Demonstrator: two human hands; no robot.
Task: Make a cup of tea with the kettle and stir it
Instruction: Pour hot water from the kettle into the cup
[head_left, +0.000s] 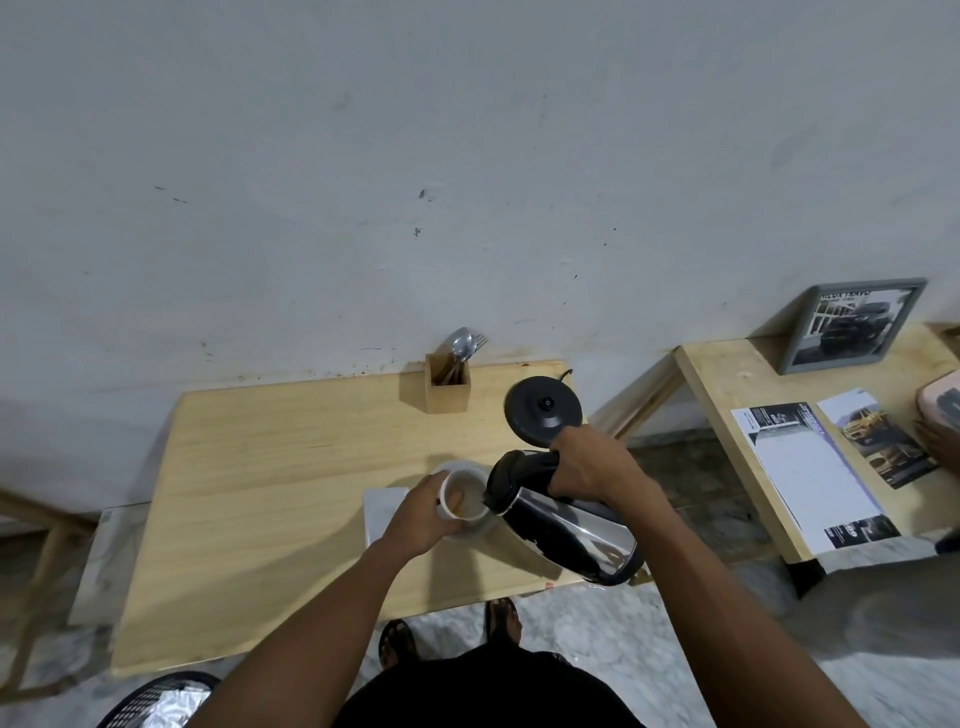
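1. Pour under way: the right hand, fingers wrapped round the handle, tips the kettle so its spout sits at the cup rim.
2. The left hand curls round the cup on its saucer, mid-desk.
3. Amber liquid already shows inside.
4. Stirring remains: spoons wait in the holder.
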